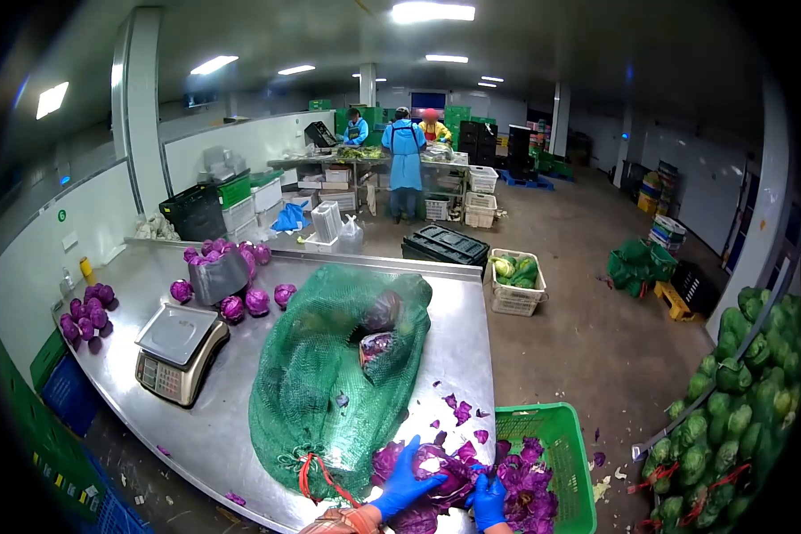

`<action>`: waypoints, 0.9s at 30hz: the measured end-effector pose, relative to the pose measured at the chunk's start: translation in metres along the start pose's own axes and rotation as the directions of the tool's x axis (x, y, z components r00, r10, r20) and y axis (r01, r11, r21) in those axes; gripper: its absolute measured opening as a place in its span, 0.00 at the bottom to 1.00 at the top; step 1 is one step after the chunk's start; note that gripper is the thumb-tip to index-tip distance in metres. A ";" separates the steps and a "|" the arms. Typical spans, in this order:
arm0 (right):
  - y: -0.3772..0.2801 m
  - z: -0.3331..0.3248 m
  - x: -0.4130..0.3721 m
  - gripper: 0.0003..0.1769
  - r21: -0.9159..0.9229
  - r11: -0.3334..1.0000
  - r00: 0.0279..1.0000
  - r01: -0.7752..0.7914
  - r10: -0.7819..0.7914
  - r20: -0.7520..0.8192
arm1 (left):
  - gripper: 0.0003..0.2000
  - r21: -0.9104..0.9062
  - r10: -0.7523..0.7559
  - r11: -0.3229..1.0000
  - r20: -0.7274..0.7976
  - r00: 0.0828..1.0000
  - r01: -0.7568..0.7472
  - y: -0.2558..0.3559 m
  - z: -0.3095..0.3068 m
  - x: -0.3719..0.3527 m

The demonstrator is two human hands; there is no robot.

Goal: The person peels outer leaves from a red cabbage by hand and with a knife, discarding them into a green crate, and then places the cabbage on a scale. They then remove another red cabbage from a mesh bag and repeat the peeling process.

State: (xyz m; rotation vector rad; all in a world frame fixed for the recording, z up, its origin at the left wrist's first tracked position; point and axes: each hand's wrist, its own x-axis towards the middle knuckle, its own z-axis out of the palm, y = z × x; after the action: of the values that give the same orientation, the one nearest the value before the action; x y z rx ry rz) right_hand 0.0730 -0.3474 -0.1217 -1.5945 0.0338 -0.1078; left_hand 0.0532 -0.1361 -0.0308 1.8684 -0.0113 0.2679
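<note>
A red cabbage [445,476] lies at the table's near right edge. My left hand [408,481], in a blue glove, rests over its left side and steadies it, thumb apart from the fingers. On its right side, my right hand [488,502], also gloved in blue, has its fingers curled in at an outer leaf; the fingertips are partly hidden. More red cabbage sits beneath and left of my left hand. Just beyond lies a green mesh sack [329,374] with a red tie [308,476] and a few cabbages inside. Loose purple leaves [458,409] are scattered nearby.
A green crate [574,445] holding purple leaves stands against the table's right side. On the metal table [240,472] are a scale [180,351], a grey tub [219,278] and several red cabbages. Green cabbages [739,400] are piled far right. Co-workers [404,151] stand at a back table.
</note>
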 end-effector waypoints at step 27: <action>-0.100 -0.035 -0.017 0.12 0.062 0.932 0.926 -0.358 0.345 0.154 | 0.50 0.158 -0.100 0.984 0.131 0.986 0.079 0.014 0.002 -0.018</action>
State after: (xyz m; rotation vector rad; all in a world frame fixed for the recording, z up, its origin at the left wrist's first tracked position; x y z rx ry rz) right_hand 0.0485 -0.3782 -0.0220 -1.4794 0.2025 0.2805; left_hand 0.0342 -0.1450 -0.0213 2.0312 -0.0018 0.0776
